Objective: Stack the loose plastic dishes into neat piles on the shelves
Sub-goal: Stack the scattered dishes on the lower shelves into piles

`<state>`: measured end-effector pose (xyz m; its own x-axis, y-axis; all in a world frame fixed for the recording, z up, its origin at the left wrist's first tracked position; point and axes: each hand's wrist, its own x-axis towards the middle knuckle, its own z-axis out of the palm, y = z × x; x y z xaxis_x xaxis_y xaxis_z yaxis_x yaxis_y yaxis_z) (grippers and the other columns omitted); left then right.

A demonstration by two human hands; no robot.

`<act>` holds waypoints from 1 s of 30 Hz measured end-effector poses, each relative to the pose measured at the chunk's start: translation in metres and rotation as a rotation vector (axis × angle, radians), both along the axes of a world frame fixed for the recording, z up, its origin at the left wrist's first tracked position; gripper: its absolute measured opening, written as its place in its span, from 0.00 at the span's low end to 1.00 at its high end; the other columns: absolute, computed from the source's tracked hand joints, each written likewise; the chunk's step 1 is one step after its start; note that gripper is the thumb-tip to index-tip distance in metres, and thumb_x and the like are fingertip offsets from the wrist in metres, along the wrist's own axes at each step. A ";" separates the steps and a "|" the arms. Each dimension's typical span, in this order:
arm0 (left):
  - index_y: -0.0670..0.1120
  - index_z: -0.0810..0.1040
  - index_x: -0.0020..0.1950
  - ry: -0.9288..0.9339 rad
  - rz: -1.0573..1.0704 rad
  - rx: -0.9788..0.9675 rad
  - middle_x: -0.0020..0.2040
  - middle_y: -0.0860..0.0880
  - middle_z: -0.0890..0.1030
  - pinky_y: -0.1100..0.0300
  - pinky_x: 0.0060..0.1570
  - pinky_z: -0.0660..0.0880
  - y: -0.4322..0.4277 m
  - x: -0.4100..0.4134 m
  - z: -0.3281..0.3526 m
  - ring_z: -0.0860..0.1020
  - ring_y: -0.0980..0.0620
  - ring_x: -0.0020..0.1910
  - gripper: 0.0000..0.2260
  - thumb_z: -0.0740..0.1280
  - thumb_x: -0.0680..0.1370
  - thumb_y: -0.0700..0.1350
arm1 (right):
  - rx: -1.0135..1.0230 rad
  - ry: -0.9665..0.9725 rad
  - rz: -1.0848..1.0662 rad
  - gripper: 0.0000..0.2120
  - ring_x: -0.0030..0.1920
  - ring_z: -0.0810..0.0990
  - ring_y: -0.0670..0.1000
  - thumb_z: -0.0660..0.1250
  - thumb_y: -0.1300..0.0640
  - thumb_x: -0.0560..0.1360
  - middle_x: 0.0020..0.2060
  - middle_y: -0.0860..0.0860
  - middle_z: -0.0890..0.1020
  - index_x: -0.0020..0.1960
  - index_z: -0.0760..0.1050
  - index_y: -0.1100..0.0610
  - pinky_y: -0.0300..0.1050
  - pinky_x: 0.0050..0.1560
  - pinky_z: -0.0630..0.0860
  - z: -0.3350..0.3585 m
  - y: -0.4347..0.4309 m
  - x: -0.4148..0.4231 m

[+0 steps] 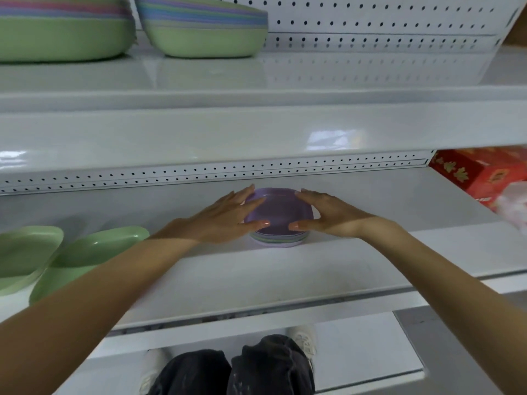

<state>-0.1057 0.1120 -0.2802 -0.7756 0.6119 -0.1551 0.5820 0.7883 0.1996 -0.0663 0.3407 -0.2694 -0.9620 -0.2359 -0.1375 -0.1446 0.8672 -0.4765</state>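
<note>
Pressing purple dish pile (278,215) from both sides | left hand (228,216), right hand (328,215): flat, spread | flanks hidden behind hands

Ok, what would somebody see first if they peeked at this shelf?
Probably the little purple-topped pile of dishes in the middle of the lower shelf, with the left hand and right hand touching its two sides. Next, the tall pastel stacks on the top shelf at upper left, and the bright red box at far right.
</note>
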 end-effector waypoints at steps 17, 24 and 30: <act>0.46 0.42 0.77 0.032 0.021 -0.049 0.78 0.49 0.39 0.55 0.75 0.45 0.001 -0.012 -0.027 0.47 0.49 0.77 0.35 0.51 0.78 0.63 | 0.132 -0.126 0.024 0.42 0.63 0.69 0.51 0.70 0.41 0.70 0.68 0.50 0.70 0.75 0.53 0.53 0.40 0.55 0.63 -0.006 -0.005 -0.021; 0.49 0.38 0.76 0.116 0.000 -0.264 0.77 0.47 0.39 0.51 0.75 0.43 0.005 -0.008 -0.025 0.45 0.51 0.77 0.36 0.47 0.77 0.66 | 0.386 -0.188 0.027 0.40 0.61 0.72 0.56 0.70 0.35 0.65 0.64 0.53 0.73 0.69 0.63 0.54 0.48 0.60 0.70 0.003 -0.019 -0.026; 0.51 0.39 0.77 0.096 0.012 -0.094 0.78 0.50 0.43 0.58 0.73 0.44 -0.043 0.023 0.017 0.47 0.53 0.77 0.34 0.51 0.78 0.63 | 0.285 -0.102 0.048 0.41 0.68 0.68 0.53 0.68 0.34 0.67 0.69 0.47 0.68 0.73 0.56 0.44 0.48 0.66 0.67 0.032 -0.039 0.003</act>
